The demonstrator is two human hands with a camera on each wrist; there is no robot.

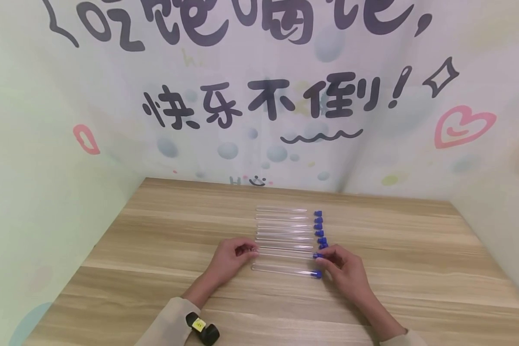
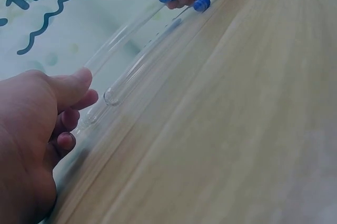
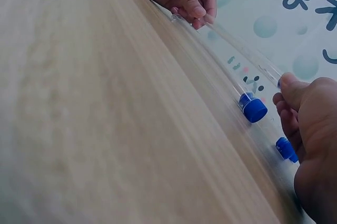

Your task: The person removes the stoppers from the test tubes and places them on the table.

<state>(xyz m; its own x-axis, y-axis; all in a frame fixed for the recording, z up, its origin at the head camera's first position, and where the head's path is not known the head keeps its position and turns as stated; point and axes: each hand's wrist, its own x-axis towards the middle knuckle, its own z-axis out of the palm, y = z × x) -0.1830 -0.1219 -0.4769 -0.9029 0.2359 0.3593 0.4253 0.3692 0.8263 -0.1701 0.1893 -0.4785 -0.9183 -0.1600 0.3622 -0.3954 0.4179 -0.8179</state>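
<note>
A clear test tube (image 1: 285, 253) is held up level between two hands. My left hand (image 1: 230, 259) pinches its rounded end between thumb and fingers. At the opposite end my right hand (image 1: 348, 274) pinches a blue cap (image 1: 317, 256), which sits at the tube's mouth. The right wrist view shows the thumb covering most of that cap. Nearer me on the table lies another test tube (image 1: 281, 270) with its blue cap (image 3: 255, 110) fitted. In the left wrist view the held tube is raised above this capped one.
Beyond the hands, several uncapped test tubes (image 1: 281, 217) lie parallel on the wooden table (image 1: 155, 269). A column of loose blue caps (image 1: 318, 220) stands along their right ends. A printed cloth (image 1: 242, 154) hangs behind the table. A black wrist strap (image 1: 202, 329) is on the left sleeve.
</note>
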